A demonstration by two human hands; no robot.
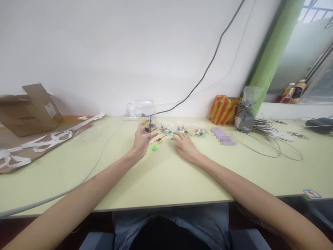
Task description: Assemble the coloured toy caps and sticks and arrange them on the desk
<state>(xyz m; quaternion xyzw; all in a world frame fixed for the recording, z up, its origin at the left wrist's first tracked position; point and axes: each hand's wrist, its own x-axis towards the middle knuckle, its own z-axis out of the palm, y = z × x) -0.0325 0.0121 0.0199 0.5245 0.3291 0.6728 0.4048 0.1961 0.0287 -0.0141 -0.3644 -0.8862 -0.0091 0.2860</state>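
My left hand (142, 140) is raised a little over the table, fingers curled round a small blue and yellow plastic toy (148, 125) with thin arms. Just under it lie a bright green plastic piece (154, 148) with a round base and a red piece (158, 140). My right hand (185, 145) lies low on the table, its fingers apart and bent slightly downward. Its fingertips are close to a small green piece (169, 133); whether they touch it I cannot tell. Behind both hands, several small multicoloured plastic toys (199, 132) lie in clear bags.
An open cardboard box (28, 111) and white-taped cardboard (39, 149) occupy the left side. A grey cable (85, 177) crosses the table there. To the right are a pixelated purple item (223, 136), a striped bag (222, 109), a grey pouch (244, 117) and thin wires (270, 154).
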